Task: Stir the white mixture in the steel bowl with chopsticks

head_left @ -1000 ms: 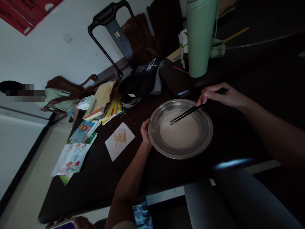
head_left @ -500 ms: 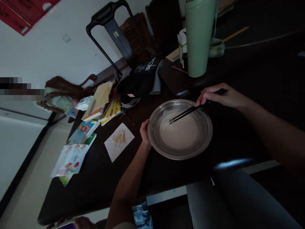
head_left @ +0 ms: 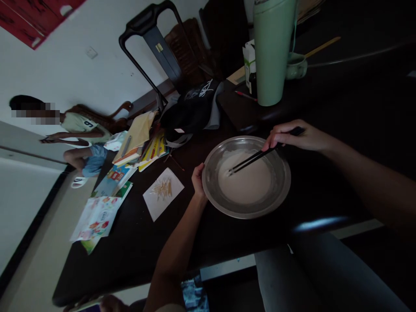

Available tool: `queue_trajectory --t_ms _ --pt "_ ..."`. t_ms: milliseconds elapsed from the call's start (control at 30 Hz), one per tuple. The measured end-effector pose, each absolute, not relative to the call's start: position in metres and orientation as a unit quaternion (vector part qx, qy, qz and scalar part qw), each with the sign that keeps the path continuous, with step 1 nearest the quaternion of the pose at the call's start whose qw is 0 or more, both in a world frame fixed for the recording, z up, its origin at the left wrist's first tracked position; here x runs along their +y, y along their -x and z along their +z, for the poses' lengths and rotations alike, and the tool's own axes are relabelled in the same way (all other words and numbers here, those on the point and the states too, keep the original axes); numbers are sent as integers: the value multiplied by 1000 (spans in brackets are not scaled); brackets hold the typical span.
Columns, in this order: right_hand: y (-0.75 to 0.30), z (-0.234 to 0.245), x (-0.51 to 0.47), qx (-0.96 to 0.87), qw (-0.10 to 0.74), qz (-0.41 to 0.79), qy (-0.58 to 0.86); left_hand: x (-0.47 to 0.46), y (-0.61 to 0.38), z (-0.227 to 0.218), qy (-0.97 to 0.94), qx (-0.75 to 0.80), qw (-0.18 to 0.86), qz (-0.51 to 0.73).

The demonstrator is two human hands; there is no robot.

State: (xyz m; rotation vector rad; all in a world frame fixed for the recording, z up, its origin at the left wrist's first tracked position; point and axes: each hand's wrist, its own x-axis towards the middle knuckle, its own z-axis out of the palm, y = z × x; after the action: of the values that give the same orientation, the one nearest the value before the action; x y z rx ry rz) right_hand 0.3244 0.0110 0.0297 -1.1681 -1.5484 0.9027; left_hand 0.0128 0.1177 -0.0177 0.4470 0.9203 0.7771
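Observation:
A wide metal bowl (head_left: 214, 197) rests on the dark table and contains a pale, whitish batter-like liquid (head_left: 250, 186). Gripping the bowl's left rim is my left hand (head_left: 198, 178), its fingers partly hidden under the edge. My right hand (head_left: 289, 134) is closed around a pair of black chopsticks (head_left: 251, 159) above the bowl's far right rim. The chopstick tips slant down to the left and meet the liquid near its left side.
Left of the bowl, cotton swabs (head_left: 162, 189) lie on white paper (head_left: 156, 211). Books (head_left: 139, 134), leaflets (head_left: 97, 219) and a black bag (head_left: 188, 108) lie beyond. A green tumbler (head_left: 271, 56) and a cup (head_left: 296, 67) stand behind. Another person (head_left: 87, 130) sits at left; someone's hand (head_left: 112, 303) holds a phone, bottom left.
My right hand has shifted slightly left and down, and the chopstick tips have moved the same way through the liquid. The person at left has leaned further left.

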Motion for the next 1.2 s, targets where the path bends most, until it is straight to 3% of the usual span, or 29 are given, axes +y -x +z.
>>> queue_trajectory --t_ms 133,233,500,767,1033,1200 --pt "-342 34 5 -565 576 282 520 117 -14 -17 -209 439 797 359" --pt "-350 36 2 -546 619 282 490 116 -15 -15 -209 450 790 360" --pt "-321 32 9 -639 479 385 462 116 -17 -13 -194 453 784 377" --pt "-350 40 2 -534 628 270 498 114 -19 -11 -200 477 767 378" --pt "-327 35 9 -672 439 381 459 116 -17 -12 -195 467 778 373" --pt "-341 38 4 -597 542 300 510 114 -16 -12 -193 468 782 362"
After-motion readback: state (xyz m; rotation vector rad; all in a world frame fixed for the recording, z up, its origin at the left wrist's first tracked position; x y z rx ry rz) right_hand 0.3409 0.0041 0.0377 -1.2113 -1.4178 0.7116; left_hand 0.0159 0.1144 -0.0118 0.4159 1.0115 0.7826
